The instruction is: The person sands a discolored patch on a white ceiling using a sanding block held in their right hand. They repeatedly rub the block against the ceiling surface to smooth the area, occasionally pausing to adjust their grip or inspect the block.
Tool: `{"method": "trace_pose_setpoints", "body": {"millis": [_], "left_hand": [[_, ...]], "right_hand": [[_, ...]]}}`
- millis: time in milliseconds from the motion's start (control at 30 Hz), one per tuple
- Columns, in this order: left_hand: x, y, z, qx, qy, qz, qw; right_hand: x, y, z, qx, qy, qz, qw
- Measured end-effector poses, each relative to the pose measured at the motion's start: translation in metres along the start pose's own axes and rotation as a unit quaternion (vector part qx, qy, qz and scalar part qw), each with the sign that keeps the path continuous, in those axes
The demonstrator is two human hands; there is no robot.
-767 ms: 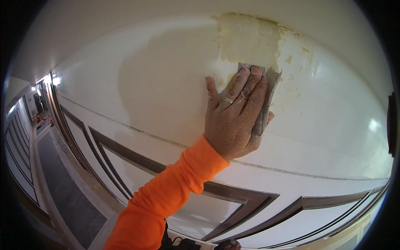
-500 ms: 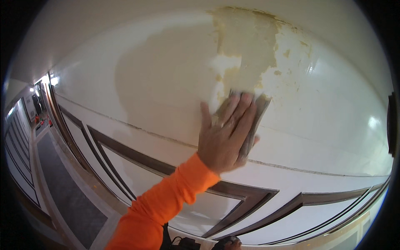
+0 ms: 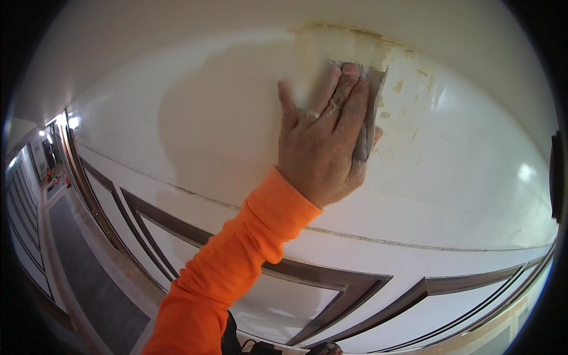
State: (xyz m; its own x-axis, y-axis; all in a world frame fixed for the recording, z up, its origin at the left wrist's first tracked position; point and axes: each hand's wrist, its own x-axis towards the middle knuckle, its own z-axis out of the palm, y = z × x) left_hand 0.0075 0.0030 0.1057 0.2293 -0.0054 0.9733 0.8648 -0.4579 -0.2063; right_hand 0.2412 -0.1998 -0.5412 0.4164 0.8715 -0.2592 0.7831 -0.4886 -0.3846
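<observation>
My left hand (image 3: 328,127), in an orange sleeve, lies against the white wall with its back toward me. Its middle fingers press a worn, folded sheet of sandpaper (image 3: 371,106) flat on the surface. The thumb tip shows past the sheet's right edge, and the little finger stands apart on the left. Whitish dust coats the fingers. Under and above the hand is a beige patch (image 3: 367,42) with ragged yellow-brown edges, partly hidden by the fingers. My right hand cannot be made out.
A rough horizontal seam (image 3: 384,239) crosses the wall below the hand, above brown panel moulding (image 3: 355,284). At the left, a corridor with a dark floor strip (image 3: 89,266) runs away. Dark objects (image 3: 263,348) show at the lower edge, and a dark fitting (image 3: 556,177) at the right.
My left hand has slid up the wall with the sandpaper, from the patch's lower end to its upper part. It now covers more of the patch.
</observation>
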Motion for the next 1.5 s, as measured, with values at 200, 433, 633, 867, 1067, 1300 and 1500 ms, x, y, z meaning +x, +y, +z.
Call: {"method": "trace_pose_setpoints", "body": {"millis": [200,433,633,867,1067,1300,1500], "left_hand": [[-0.088,0.017,0.001,-0.039,-0.089,-0.016,0.995],[-0.017,0.007,-0.002,-0.049,-0.028,-0.043,0.997],[-0.001,0.003,-0.005,0.005,-0.008,-0.011,1.000],[-0.050,0.006,0.002,-0.031,-0.032,-0.014,0.999],[0.026,-0.012,0.000,0.030,0.079,0.016,0.996],[0.014,-0.019,-0.008,0.033,0.041,0.019,0.998],[-0.024,-0.005,-0.006,-0.030,0.013,0.005,0.999]], "right_hand": [[0.026,0.044,0.057,-0.010,-0.034,-0.007,0.999],[-0.011,-0.003,-0.014,0.006,-0.079,0.045,0.996],[0.000,0.018,0.005,-0.023,-0.047,-0.092,0.994],[-0.001,0.010,0.004,-0.112,-0.126,-0.055,0.984],[-0.015,-0.023,-0.050,-0.089,-0.169,-0.058,0.980],[-0.011,-0.014,-0.039,0.163,-0.095,0.015,0.982],[-0.004,-0.001,-0.012,0.030,-0.045,0.018,0.998]]}}
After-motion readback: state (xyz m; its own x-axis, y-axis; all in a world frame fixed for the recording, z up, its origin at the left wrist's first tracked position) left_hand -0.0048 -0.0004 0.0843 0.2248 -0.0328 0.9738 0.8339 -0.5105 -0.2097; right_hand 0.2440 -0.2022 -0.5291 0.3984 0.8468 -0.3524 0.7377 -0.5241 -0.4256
